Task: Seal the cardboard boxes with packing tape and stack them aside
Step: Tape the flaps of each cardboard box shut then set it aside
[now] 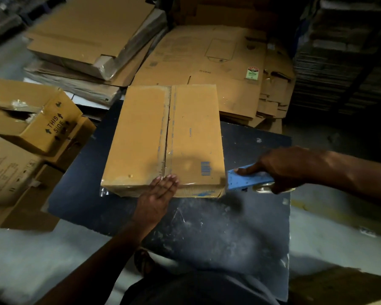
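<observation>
Left hand [157,195] lay flat, fingers straight, on box [163,139] near edge; right hand [279,168] gripped blue tape dispenser [246,179] beside box; both on dark table [207,227].

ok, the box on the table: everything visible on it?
The box is brown cardboard, long and flat, lying closed on the dark table. Clear tape runs along its centre seam; a blue barcode is printed near its right front corner. The left hand lies flat on its near edge. The blue dispenser, held by the right hand, is beside its corner.
</observation>
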A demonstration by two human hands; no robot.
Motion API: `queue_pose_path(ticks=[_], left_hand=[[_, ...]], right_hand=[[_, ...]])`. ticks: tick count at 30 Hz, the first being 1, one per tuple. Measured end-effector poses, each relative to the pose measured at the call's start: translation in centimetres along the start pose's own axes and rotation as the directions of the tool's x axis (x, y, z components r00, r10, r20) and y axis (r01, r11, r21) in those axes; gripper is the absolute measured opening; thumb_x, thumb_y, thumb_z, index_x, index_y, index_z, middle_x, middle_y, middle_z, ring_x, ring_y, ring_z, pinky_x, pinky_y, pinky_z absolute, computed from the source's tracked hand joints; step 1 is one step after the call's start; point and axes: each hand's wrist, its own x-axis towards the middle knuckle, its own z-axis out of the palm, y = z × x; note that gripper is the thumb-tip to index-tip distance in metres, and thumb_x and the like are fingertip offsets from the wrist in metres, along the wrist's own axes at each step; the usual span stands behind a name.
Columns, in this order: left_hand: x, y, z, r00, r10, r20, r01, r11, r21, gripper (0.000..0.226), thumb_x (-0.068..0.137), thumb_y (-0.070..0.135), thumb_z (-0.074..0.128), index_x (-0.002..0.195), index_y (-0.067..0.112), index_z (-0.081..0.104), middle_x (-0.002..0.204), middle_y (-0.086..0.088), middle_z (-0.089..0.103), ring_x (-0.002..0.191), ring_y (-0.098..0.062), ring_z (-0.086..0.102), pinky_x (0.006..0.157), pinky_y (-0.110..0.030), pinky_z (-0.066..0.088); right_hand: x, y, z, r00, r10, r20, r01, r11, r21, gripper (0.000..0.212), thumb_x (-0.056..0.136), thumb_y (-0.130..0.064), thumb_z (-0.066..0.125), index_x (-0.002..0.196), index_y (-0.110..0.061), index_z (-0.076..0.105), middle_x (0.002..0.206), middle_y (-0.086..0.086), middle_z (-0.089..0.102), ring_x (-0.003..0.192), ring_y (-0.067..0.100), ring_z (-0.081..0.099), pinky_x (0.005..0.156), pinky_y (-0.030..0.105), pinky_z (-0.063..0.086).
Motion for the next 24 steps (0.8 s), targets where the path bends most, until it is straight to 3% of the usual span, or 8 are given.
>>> queue_pose_path(ticks=[5,10,14,17,20,22,24], left_hand=[[0.1,0.4,-0.4,1.0,0.004,0.007,-0.004,0.998,-0.057,0.07,0.077,-0.012,0.061,0.145,0.004,0.056,0.15,-0.013,0.055,0.138,-0.028,0.054,0.121,-0.043,0.032],[0.4,0.6,-1.0,0.998,0.008,0.068,-0.003,0.998,-0.069,0.054,0.093,0.005,0.043,0.146,0.003,0.054,0.152,-0.014,0.052,0.141,-0.028,0.05,0.126,-0.039,0.023],[1.0,0.7,-1.6,0.994,-0.021,0.11,0.031,0.995,-0.097,0.049,0.098,0.02,0.05,0.144,0.004,0.056,0.151,-0.011,0.053,0.139,-0.025,0.053,0.124,-0.038,0.026],[1.8,1.2,-2.9,0.984,-0.067,0.164,0.082,0.993,-0.082,0.053,0.095,0.035,0.051,0.137,0.005,0.064,0.144,-0.009,0.06,0.133,-0.022,0.06,0.12,-0.037,0.035],[4.0,2.2,-4.8,0.974,-0.098,0.204,0.098,0.995,0.012,0.056,0.09,0.048,0.053,0.125,0.01,0.074,0.13,-0.006,0.072,0.117,-0.021,0.07,0.106,-0.038,0.049],[6.2,3.2,-5.4,0.981,-0.033,0.19,0.033,0.999,0.004,0.054,0.088,0.049,0.057,0.123,0.013,0.075,0.127,-0.004,0.073,0.112,-0.022,0.071,0.102,-0.038,0.05],[8.8,4.3,-5.1,0.973,0.097,0.209,-0.086,0.994,-0.061,0.056,0.089,0.05,0.06,0.132,0.016,0.07,0.136,-0.004,0.068,0.12,-0.021,0.067,0.105,-0.041,0.049]], right_hand=[[-2.9,3.0,1.8,0.996,0.073,0.06,-0.075,0.997,0.03,0.093,0.096,-0.041,0.068,0.155,-0.059,-0.001,0.143,-0.003,0.048,0.112,0.009,0.047,0.087,0.022,0.035],[-1.2,2.7,5.7,0.995,0.092,0.03,-0.093,0.994,0.056,0.094,0.095,-0.039,0.071,0.158,-0.056,0.003,0.145,0.004,0.043,0.127,0.02,0.047,0.1,0.033,0.042],[1.5,2.2,8.6,0.996,0.087,0.017,-0.088,0.986,0.14,0.096,0.092,-0.036,0.075,0.159,-0.054,0.009,0.143,0.004,0.047,0.126,0.021,0.048,0.101,0.034,0.04],[2.4,2.4,9.6,0.996,0.088,-0.025,-0.082,0.981,0.177,0.095,0.092,-0.032,0.075,0.159,-0.055,0.011,0.141,0.002,0.048,0.127,0.022,0.047,0.093,0.032,0.037],[3.0,2.6,10.4,0.994,0.085,-0.062,-0.069,0.971,0.228,0.094,0.091,-0.027,0.075,0.158,-0.055,0.016,0.14,0.001,0.051,0.125,0.021,0.05,0.089,0.031,0.035],[3.4,2.7,10.9,0.994,0.073,-0.08,-0.049,0.962,0.268,0.093,0.09,-0.026,0.076,0.157,-0.056,0.02,0.137,0.0,0.053,0.121,0.021,0.053,0.09,0.032,0.039],[3.7,2.4,11.2,0.992,0.059,-0.11,-0.026,0.96,0.28,0.091,0.089,-0.022,0.075,0.156,-0.056,0.023,0.137,-0.002,0.055,0.121,0.022,0.055,0.089,0.032,0.04]])
